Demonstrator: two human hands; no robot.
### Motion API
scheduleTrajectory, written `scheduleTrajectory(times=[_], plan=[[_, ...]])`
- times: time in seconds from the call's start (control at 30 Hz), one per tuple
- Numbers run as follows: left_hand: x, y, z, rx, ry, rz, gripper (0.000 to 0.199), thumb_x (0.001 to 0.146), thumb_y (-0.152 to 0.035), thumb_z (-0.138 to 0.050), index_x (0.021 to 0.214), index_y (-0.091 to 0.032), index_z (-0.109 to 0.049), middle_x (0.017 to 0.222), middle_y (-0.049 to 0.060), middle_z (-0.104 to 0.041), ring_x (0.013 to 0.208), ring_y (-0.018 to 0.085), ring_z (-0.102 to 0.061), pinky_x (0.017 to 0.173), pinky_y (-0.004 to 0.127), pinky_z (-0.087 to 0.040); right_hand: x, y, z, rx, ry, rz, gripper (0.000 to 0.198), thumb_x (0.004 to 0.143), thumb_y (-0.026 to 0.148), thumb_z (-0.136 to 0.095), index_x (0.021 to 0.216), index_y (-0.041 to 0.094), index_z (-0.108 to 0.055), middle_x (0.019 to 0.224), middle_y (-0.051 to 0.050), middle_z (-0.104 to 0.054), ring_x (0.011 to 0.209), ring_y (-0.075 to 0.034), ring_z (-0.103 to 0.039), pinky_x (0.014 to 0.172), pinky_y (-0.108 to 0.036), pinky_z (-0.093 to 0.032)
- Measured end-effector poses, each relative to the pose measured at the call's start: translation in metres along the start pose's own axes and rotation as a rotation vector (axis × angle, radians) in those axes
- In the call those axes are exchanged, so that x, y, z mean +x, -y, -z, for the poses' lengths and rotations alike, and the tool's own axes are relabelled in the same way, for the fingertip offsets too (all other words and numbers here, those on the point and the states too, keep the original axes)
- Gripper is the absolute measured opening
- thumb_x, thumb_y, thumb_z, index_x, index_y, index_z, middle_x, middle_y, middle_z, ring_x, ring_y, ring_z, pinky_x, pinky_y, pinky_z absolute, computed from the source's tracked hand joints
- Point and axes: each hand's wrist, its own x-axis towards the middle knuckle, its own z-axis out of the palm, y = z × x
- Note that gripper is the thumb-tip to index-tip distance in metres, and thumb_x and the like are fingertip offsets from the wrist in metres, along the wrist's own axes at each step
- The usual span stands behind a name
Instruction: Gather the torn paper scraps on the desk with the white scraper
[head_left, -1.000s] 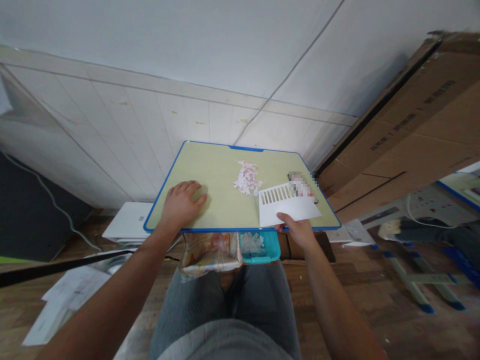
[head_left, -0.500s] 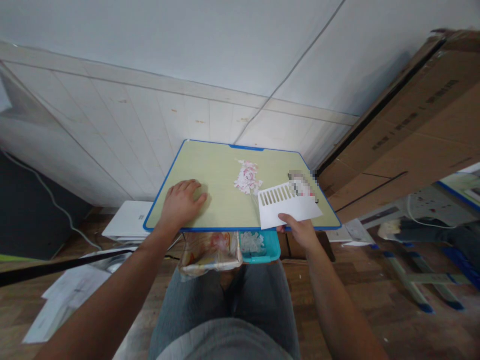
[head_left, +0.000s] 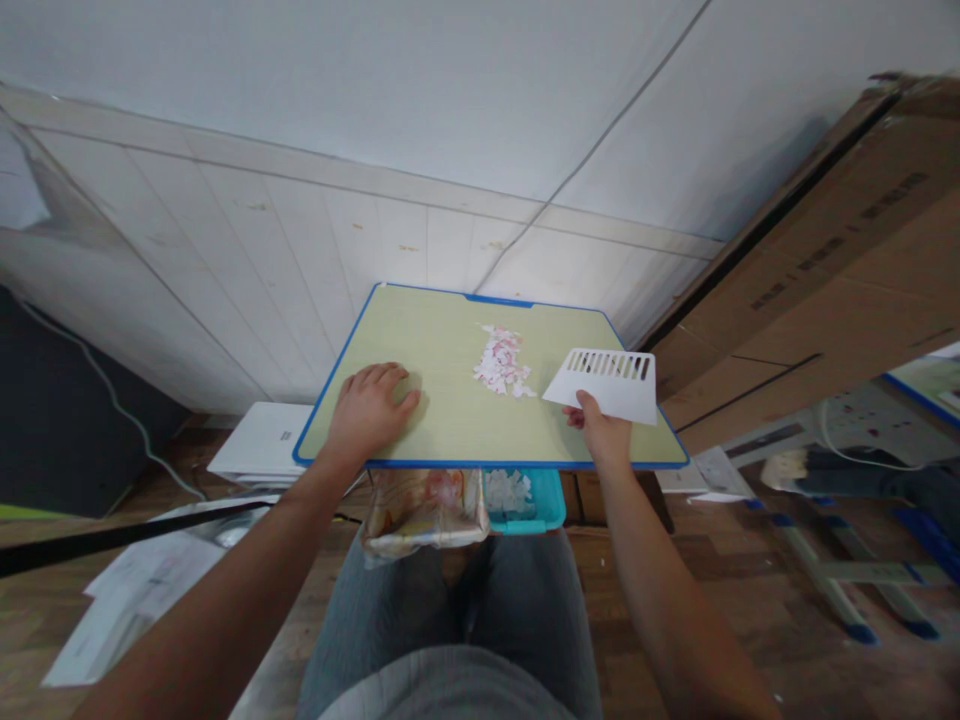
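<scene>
My left hand (head_left: 373,407) lies on the left part of the pale yellow tabletop (head_left: 442,425), fingers stretched out and holding nothing. In my right hand (head_left: 596,420) is a white slotted scraper (head_left: 611,390), gripped by its lower edge between thumb and fingers. It is raised over the right side of the table, its row of slots facing the wall. To the left of the scraper lies a loose heap of small white and pink paper-like scraps (head_left: 501,362). Whatever lies behind the scraper is mostly hidden.
Under the table's front edge sit a plastic-lined bin (head_left: 427,510) and a turquoise tub (head_left: 551,505) of translucent pieces. A large cardboard box (head_left: 817,260) leans at the right. A cable (head_left: 592,150) runs down the wall. Papers (head_left: 142,570) lie on the floor at the left.
My right hand has moved the scraper up and rightward, away from the scraps, and turned it. A pixelated item at the table's right is now covered. My left hand stays put.
</scene>
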Motion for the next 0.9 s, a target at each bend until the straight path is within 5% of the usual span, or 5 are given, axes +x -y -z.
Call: scheduleTrajectory(times=[0.43,0.9], plan=[[-0.001,0.001,0.001,0.015,0.004,-0.016,0.052,0.110,-0.048,-0.059,0.141,-0.014,-0.083,0.159,0.023,-0.080,0.152,0.043,-0.071,0.134,0.061,-0.051,0.001,-0.012,-0.001,-0.065,0.054,0.067,0.055,0.080,0.074,-0.092,0.098,0.026,-0.072,0.071,-0.004,-0.080,0.056,-0.025,-0.071,0.054,-0.038,-0.060],[0.000,0.001,-0.001,0.013,0.001,-0.009,0.046,0.109,-0.047,-0.061,0.140,-0.021,-0.083,0.158,0.018,-0.081,0.152,0.041,-0.071,0.135,0.059,-0.051,-0.002,-0.005,0.000,-0.178,0.022,0.102,0.052,0.084,0.079,-0.082,0.090,0.029,-0.068,0.065,-0.005,-0.076,0.051,-0.024,-0.062,0.057,-0.041,-0.057]])
